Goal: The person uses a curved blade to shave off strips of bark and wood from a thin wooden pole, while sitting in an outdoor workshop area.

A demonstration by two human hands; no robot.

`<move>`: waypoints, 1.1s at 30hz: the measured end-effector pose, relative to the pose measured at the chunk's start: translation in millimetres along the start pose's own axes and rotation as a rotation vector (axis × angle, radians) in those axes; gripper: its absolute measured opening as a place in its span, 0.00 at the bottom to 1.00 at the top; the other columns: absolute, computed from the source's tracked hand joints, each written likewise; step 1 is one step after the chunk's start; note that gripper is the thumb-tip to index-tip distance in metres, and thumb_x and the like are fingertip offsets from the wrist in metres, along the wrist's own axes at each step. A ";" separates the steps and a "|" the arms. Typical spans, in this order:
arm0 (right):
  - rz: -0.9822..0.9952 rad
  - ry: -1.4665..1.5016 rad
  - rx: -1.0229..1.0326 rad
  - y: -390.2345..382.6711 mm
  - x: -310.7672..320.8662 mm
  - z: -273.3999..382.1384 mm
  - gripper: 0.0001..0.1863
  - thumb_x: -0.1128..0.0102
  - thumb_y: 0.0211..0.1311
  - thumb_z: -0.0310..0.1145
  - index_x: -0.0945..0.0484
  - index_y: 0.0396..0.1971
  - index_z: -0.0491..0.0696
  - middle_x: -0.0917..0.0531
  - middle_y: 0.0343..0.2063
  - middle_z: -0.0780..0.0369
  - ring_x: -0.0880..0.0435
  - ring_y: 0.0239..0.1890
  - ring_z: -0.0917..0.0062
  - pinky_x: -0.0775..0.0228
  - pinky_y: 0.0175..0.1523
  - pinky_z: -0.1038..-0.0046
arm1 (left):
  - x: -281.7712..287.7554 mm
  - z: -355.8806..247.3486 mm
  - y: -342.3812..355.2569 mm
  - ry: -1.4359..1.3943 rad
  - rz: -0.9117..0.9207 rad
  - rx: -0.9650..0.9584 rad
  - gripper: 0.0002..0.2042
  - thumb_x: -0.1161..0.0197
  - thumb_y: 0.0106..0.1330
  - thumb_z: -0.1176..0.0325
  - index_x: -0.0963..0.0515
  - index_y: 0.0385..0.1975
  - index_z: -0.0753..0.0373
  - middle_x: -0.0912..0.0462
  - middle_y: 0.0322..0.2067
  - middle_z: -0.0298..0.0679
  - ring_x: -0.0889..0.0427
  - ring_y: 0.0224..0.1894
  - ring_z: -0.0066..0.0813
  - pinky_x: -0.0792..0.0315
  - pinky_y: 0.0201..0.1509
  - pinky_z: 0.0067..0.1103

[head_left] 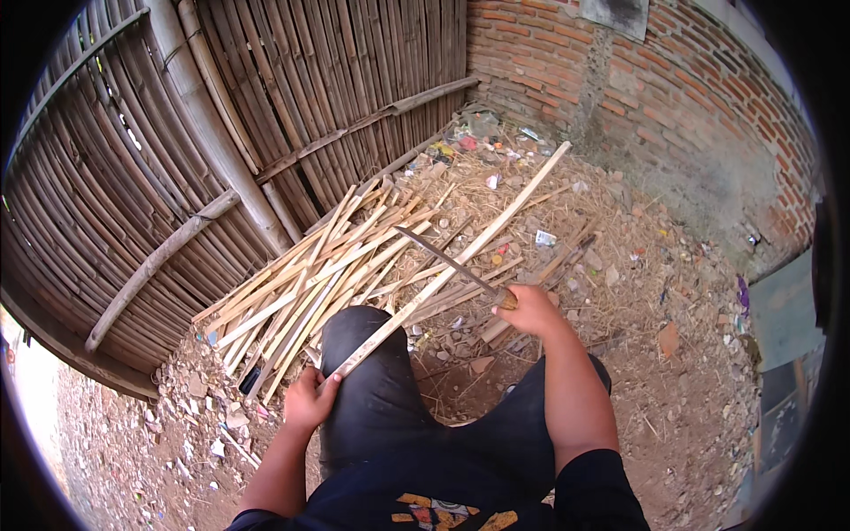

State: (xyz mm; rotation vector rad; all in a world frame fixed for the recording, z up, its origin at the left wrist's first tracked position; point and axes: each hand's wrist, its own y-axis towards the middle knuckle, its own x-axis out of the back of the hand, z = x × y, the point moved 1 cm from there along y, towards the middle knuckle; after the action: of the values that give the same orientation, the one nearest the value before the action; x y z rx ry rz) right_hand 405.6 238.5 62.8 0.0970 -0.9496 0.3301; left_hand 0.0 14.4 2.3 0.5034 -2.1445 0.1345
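- A long split bamboo strip (447,270) runs on a slant from the person's raised left knee (367,354) up toward the brick wall (673,106), its near end braced across dark trousers, apparently so the leg steadies it for cutting.
- The left hand (310,400) is clenched round the strip's near end, thumb side up, forearm rising from the lower edge; the hold looks meant to pin the strip against the knee.
- The right hand (529,310) has its grip closed on the wooden handle of a long knife (447,259), whose thin blade points left and away and crosses over the strip near its middle. Whether the edge touches the bamboo cannot be told.
- The right forearm reaches forward past the right knee, wrist bent inward toward the strip.
- Beyond the knee, a pile of pale bamboo slats (310,283) lies fanned on the dirt floor (673,398), its ends toward the woven bamboo fence (177,133) at the left edge of the ground.
- Shavings, stones and scraps of litter (482,133) gather in the far corner where fence meets brick wall.
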 end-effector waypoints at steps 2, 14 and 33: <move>0.054 0.009 0.034 0.5 -4.1 4.2 0.21 0.26 0.56 0.44 0.16 0.43 0.44 0.14 0.32 0.50 0.14 0.37 0.55 0.24 0.44 0.59 | -1.0 0.7 -0.1 -0.010 0.000 0.004 0.24 0.33 0.67 0.43 0.24 0.27 0.61 0.17 0.21 0.49 0.15 0.27 0.53 0.23 0.35 0.40; 0.060 -0.124 0.143 2.6 -4.3 6.8 0.21 0.26 0.56 0.46 0.15 0.42 0.46 0.14 0.34 0.50 0.14 0.40 0.55 0.23 0.46 0.57 | 1.2 1.8 0.9 0.013 0.006 0.010 0.23 0.32 0.66 0.43 0.23 0.29 0.60 0.17 0.21 0.49 0.14 0.28 0.53 0.22 0.36 0.40; 0.135 -0.126 0.144 0.8 -11.3 21.2 0.23 0.27 0.56 0.46 0.15 0.48 0.47 0.13 0.39 0.50 0.14 0.44 0.53 0.22 0.50 0.57 | 1.4 1.2 0.2 0.017 0.004 0.009 0.22 0.31 0.66 0.45 0.23 0.29 0.60 0.17 0.21 0.49 0.14 0.27 0.53 0.22 0.34 0.40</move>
State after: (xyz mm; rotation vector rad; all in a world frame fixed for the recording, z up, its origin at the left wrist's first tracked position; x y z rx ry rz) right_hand 382.8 231.8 66.0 0.1874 -1.0594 0.5223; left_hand -1.7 13.8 2.8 0.5018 -2.1295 0.1504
